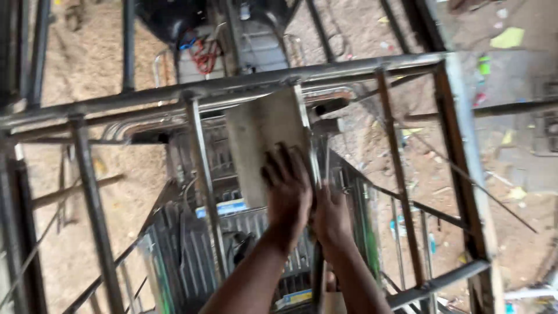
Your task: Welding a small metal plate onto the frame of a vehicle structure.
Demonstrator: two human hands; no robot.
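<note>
A single head camera looks steeply down, close over a metal frame (244, 87).

Two hands, left (288, 189) and right (332, 216), one flat grey plate (264, 134), one metal frame (232, 87).

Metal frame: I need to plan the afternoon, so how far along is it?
The metal frame already has its top rails and uprights joined. In hand: the left hand presses a flat grey plate against an upright bar beside the right hand. The plate looks not yet fixed.
</note>
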